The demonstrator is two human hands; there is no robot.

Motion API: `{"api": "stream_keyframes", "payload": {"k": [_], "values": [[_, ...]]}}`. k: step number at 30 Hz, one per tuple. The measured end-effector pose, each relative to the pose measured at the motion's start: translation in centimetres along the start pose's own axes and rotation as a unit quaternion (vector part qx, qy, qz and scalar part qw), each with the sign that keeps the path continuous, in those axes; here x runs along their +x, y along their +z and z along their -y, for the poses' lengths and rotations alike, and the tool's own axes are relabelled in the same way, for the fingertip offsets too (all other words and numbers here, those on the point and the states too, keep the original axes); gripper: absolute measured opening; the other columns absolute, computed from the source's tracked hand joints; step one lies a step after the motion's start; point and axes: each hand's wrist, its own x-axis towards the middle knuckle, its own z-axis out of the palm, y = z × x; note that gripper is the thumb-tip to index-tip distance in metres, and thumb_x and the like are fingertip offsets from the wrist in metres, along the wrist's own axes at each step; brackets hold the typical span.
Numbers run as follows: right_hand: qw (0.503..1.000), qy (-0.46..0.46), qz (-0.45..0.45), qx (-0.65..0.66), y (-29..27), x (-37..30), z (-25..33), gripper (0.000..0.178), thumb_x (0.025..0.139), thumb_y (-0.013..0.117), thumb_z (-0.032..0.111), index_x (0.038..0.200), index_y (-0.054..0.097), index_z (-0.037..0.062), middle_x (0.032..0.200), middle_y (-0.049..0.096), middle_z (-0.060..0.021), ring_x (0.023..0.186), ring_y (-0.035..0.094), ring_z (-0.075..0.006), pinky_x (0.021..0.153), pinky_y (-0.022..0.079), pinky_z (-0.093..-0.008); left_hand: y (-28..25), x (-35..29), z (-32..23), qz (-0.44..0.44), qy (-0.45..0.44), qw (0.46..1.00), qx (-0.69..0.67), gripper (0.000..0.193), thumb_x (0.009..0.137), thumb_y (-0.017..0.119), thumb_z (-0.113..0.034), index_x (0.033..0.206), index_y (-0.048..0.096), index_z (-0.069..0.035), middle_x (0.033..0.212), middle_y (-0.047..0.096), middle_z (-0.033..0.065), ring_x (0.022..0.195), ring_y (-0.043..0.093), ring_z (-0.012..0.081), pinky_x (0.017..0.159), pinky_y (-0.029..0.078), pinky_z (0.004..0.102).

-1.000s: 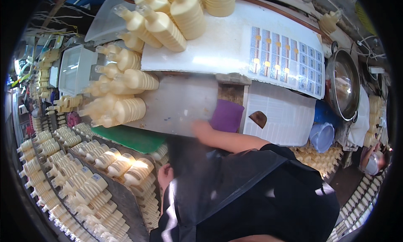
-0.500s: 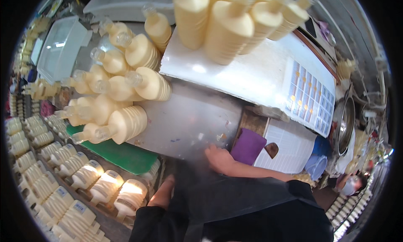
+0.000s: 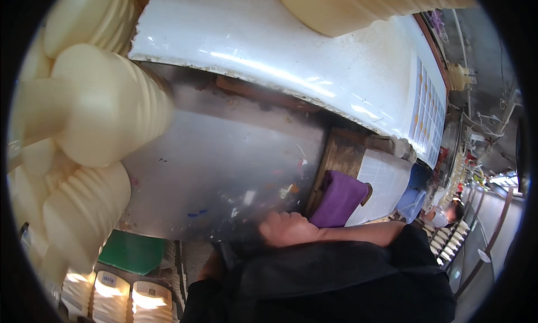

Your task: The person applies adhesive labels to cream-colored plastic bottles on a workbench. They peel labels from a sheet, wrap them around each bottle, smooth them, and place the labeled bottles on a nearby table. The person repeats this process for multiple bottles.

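Observation:
My right hand [image 3: 288,229] is closed at the front edge of a grey metal tabletop [image 3: 224,160], its knuckles up. What its fingers hold, if anything, is hidden. Just beyond the wrist lies a folded purple cloth [image 3: 338,197]. Of my left hand [image 3: 211,268] only a dim part shows, low beside my dark clothing; its fingers are hidden. Large cream ribbed bottles [image 3: 112,107] with narrow necks crowd the left end of the tabletop, away from both hands.
A white slab [image 3: 252,37] rises behind the tabletop, with another cream bottle [image 3: 347,6] on it. Printed sheets [image 3: 376,180] lie at the right near a blue bin [image 3: 412,202]. At lower left are a green board [image 3: 131,251] and labelled bottles [image 3: 151,300]. A person [image 3: 445,213] is far right.
My view has come closer to the tabletop, and the bottles appear larger and further left. My right hand stays at the edge, its fingers more curled. Less of my left hand shows.

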Motion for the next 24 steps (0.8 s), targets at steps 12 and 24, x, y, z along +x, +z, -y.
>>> {"api": "stream_keyframes", "payload": {"k": [12, 24], "values": [[0.981, 0.059, 0.182, 0.02, -2.8, 0.8, 1.6, 0.017, 0.094, 0.054, 0.024, 0.103, 0.054, 0.0095, 0.098, 0.056, -0.0198, 0.079, 0.067, -0.0356, 0.061, 0.056, -0.0494, 0.9, 3.3, 0.1, 0.021, -0.005, 1.0, -0.005, 0.033, 0.101, 0.054, -0.021, 0.119, 0.072, -0.001, 0.121, 0.072, 0.0201, 0.114, 0.068, 0.0324, 0.099, 0.052, 0.0417], [0.975, -0.018, -0.058, 0.214, 0.4, 1.3, -0.9, 0.022, 0.091, 0.058, 0.025, 0.09, 0.055, 0.0029, 0.084, 0.053, -0.0201, 0.062, 0.065, -0.0356, 0.054, 0.053, -0.0477, -6.2, 1.1, -6.6, 0.025, 0.081, 0.986, 0.145, 0.034, 0.1, 0.053, -0.023, 0.116, 0.073, -0.001, 0.12, 0.072, 0.0217, 0.114, 0.068, 0.0348, 0.098, 0.052, 0.0439]]}}
